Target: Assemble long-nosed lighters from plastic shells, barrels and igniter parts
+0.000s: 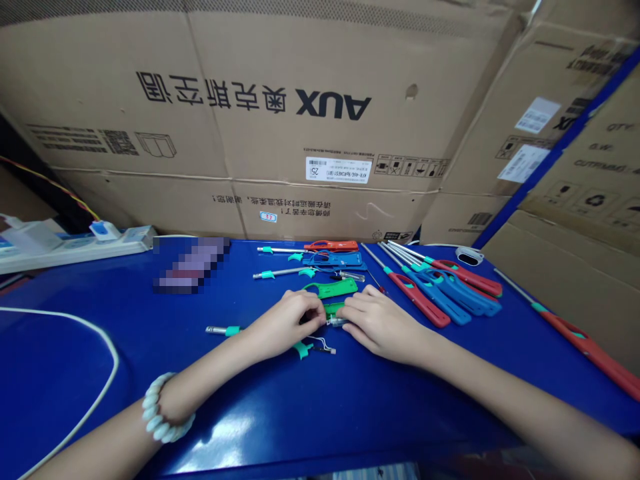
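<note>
Over the blue table, my left hand point(295, 317) is closed in a pinch at the left end of a small clear fuel tank point(339, 322). What lies between those fingertips is hidden. My right hand point(377, 325) has its fingers curled around the tank's other end. Just behind the tank lies a green lighter casing half point(334, 309), partly covered by my fingers. Another green casing half point(337, 288) rests farther back. Below my left hand are a turquoise trigger point(303, 349) and a small igniter with white wires point(325, 349). A metal lighter tube point(217, 330) passes behind my left forearm.
Red point(333, 246) and blue point(333, 259) casing halves with tubes lie at the back. Several assembled lighters point(450, 293) are grouped at right, another point(585, 340) beyond. A power strip point(125, 243) and white cable point(113, 347) are left; a cardboard box point(250, 147) stands behind.
</note>
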A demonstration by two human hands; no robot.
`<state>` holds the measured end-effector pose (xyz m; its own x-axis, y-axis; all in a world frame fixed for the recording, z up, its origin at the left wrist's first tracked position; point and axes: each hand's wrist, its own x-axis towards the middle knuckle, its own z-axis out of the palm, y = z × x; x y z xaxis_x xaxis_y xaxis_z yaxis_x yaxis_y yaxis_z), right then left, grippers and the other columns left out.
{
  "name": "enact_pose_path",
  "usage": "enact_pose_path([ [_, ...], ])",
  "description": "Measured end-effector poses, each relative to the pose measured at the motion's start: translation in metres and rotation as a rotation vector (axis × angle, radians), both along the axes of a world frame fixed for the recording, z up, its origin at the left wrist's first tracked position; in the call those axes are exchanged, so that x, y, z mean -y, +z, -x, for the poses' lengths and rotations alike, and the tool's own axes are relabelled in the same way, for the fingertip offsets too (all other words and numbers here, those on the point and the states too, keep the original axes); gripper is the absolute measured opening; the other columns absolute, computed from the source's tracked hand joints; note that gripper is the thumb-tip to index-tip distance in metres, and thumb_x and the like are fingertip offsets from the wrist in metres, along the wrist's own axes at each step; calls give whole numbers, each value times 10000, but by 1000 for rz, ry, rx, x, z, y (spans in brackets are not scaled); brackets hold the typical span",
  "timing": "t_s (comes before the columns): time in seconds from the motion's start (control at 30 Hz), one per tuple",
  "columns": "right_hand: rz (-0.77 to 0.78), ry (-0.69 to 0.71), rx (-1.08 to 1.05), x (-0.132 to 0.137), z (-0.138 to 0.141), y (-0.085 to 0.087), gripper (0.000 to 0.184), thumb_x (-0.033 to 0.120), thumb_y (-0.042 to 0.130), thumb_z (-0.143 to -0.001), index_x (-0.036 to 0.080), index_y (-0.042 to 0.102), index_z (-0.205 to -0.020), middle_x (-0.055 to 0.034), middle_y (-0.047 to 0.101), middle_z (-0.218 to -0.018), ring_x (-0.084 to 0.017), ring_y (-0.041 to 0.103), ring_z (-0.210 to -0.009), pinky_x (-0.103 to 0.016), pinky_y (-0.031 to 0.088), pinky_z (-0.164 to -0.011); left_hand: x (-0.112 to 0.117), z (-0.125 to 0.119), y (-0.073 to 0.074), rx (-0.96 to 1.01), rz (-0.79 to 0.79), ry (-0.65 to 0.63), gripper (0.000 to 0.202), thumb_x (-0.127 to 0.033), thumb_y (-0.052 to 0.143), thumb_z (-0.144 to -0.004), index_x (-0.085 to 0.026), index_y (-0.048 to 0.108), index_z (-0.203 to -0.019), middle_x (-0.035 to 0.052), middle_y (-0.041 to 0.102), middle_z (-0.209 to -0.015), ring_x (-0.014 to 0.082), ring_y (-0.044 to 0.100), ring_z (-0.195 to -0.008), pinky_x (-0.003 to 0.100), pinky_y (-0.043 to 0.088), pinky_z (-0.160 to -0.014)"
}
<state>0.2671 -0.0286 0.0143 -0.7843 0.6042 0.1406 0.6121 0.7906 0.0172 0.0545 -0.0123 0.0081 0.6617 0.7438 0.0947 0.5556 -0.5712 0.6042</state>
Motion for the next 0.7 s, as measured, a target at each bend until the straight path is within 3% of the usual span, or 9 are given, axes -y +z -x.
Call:
enact_pose_path([
  [0.7,-20,9,-35,2,2,-3,231,219,405,-954,129,617,-946,-79,631,-837,-191,546,-762,-330,327,-779,0,0,-6,12,-19,51,157,-189,507,-860,-166,608,-742,7,614,-725,161,547,-737,253,387,-703],
])
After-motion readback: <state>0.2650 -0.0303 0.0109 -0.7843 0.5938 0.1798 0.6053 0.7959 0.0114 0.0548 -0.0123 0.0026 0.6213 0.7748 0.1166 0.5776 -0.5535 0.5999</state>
